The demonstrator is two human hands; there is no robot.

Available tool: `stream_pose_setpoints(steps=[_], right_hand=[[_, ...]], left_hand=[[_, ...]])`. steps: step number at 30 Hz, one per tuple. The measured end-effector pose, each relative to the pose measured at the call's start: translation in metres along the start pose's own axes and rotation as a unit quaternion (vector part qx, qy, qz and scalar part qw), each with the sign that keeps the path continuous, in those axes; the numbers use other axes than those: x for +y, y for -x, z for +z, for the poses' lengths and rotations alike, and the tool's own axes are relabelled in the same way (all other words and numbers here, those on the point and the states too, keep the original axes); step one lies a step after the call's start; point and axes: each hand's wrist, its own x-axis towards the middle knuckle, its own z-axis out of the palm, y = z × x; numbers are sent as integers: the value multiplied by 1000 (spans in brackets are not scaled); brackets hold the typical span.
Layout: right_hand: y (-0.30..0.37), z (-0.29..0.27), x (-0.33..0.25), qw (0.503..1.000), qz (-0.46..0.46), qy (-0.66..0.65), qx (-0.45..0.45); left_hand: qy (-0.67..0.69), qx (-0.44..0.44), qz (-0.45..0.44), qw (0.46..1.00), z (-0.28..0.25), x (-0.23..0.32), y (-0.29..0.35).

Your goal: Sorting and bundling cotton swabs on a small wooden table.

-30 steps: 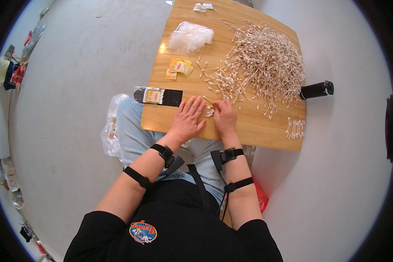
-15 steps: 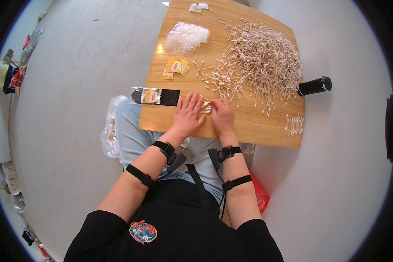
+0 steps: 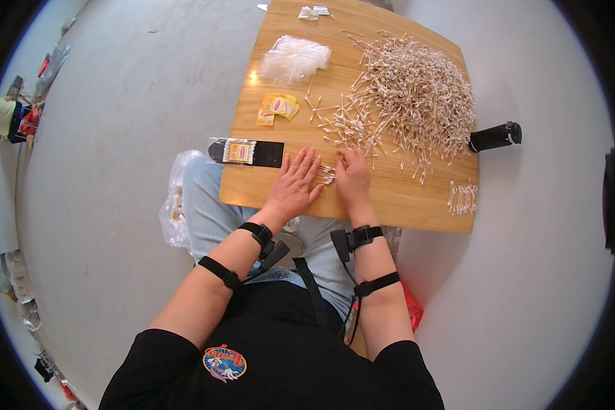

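My left hand lies flat with its fingers stretched out over a small row of cotton swabs, whose tips show past its right side. Just right of that row, my right hand has its fingers curled into a pinch; whatever is between the fingertips is too small to make out. Left of my left hand lies a black strip bearing a clear bag with a row of swabs and a yellow card. Loose cotton swabs are scattered beyond my right hand.
A large heap of cotton swabs covers the table's far right. Clear bags and yellow cards lie at the far left. A small swab row sits near the right edge, below a black cylinder.
My right hand has moved slightly away from me and to the right, off the swab tips. My left hand stays flat in nearly the same place.
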Motion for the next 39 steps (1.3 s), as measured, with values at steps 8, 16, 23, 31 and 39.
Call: stream_pose_setpoints(steps=[8,16,23,31,39], right_hand=[[-26,6,1,985,-34,164,38],[-13,-5,-6,987,-103,122,-4],[2,4,-3,998,-46,42,31],[-7,4,-1,984,22,169,-46],[-21,-1,3,993,-7,105,-54]], left_hand=[[-11,-7,-7,1000,0,1,-1],[1,9,7,1000,8,-4,1],[23,22,13,999,5,1,-1],[1,-8,2,1000,5,0,-1],[-8,-7,5,1000,4,1,0]])
